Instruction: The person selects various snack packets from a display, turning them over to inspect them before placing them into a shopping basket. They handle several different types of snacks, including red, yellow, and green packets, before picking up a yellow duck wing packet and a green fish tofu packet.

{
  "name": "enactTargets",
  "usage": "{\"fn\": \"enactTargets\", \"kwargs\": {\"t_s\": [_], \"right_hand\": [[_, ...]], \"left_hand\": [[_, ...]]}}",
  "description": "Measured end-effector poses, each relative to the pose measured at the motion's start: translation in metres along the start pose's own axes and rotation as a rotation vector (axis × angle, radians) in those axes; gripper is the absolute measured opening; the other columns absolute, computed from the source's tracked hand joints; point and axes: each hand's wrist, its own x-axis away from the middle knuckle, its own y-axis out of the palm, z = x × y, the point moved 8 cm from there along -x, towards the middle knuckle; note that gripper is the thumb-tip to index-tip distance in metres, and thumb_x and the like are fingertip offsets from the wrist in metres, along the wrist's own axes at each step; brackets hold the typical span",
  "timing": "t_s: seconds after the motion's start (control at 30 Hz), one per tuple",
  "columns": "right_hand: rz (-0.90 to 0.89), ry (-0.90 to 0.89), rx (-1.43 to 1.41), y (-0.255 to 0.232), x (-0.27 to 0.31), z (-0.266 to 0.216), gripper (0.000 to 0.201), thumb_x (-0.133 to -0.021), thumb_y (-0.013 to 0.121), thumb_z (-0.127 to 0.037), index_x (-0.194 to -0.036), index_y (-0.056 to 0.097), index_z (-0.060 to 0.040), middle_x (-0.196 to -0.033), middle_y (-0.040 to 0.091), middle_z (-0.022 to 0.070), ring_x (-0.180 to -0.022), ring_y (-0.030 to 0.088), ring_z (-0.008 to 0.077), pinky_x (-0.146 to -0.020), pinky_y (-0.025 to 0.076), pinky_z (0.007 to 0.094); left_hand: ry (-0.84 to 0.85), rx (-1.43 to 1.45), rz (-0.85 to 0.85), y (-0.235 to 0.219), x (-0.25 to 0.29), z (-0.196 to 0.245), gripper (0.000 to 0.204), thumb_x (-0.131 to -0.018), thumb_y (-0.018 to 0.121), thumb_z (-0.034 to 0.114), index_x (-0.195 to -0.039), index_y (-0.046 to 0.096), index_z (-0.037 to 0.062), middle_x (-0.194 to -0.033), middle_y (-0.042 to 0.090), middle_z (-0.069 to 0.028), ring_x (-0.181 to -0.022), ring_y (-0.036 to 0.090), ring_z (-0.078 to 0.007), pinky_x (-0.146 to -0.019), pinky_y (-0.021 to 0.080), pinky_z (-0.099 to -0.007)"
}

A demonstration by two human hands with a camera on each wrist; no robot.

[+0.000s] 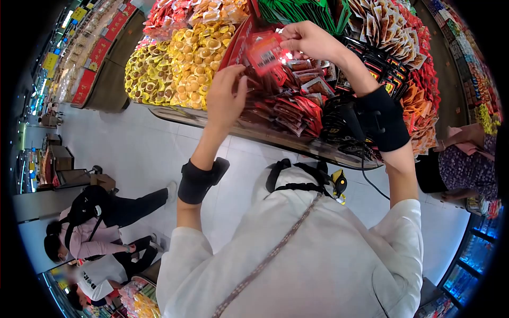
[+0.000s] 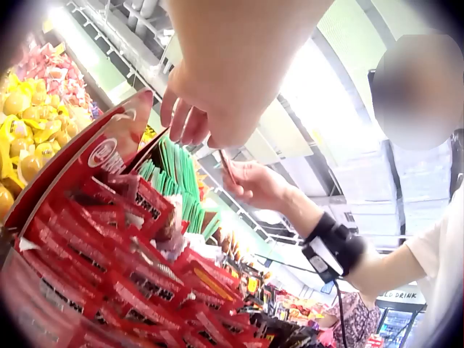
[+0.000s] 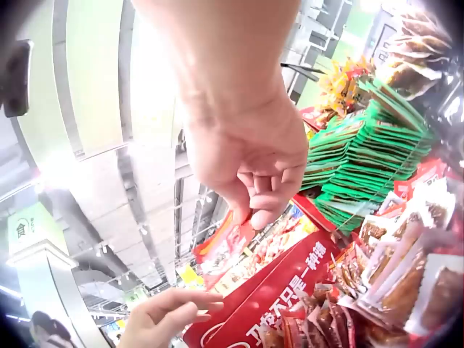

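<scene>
Presently, the red packet (image 1: 264, 55) is above the heap of packets (image 1: 298, 112), on the left side of the right hand (image 1: 312, 42), which pinches its edge with thumb and fingers. Its long axis seems to lean, but I cannot tell exactly. The left hand (image 1: 226, 96), empty, is near but apart, with relaxed fingers pointing forward, its forearm raised.

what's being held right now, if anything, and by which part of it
The right hand pinches a red packet by one edge; the left hand holds nothing.
</scene>
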Motion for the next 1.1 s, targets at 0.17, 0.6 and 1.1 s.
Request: {"fn": "enactTargets", "kwargs": {"t_s": [0.17,0.6,1.1], "right_hand": [[-0.242,-0.13,0.017,0.022,0.035,-0.024,0.011,-0.081,0.058,-0.009,-0.081,0.056,0.0011,-0.065,0.053,0.0022,-0.062,0.051,0.0111,-0.056,0.042,0.0263],[-0.003,0.064,-0.284,0.023,0.072,-0.005,0.018,-0.084,0.057,-0.017,-0.096,0.056,-0.003,-0.08,0.056,0.0005,-0.069,0.051,0.0057,-0.058,0.043,0.0217],[-0.016,0.201,-0.414,0.035,0.085,0.022,0.013,-0.083,0.059,-0.013,-0.089,0.059,-0.0015,-0.068,0.058,-0.0004,-0.055,0.051,0.0041,-0.049,0.04,0.0178]], "left_hand": [[-0.373,0.622,-0.199,0.029,-0.003,-0.017,0.017,-0.084,0.056,0.014,-0.095,0.059,0.0005,-0.083,0.061,-0.0069,-0.075,0.058,-0.0127,-0.067,0.046,-0.0249],[-0.638,0.957,-0.384,0.062,0.017,0.005,0.022,-0.08,0.064,0.015,-0.092,0.052,0.0012,-0.082,0.061,-0.0061,-0.072,0.061,-0.0117,-0.06,0.051,-0.0228],[-0.867,1.308,-0.273,0.085,0.04,0.0,0.02,-0.081,0.062,0.013,-0.092,0.048,0.004,-0.092,0.058,-0.0053,-0.083,0.059,-0.0136,-0.073,0.05,-0.0278]]}}
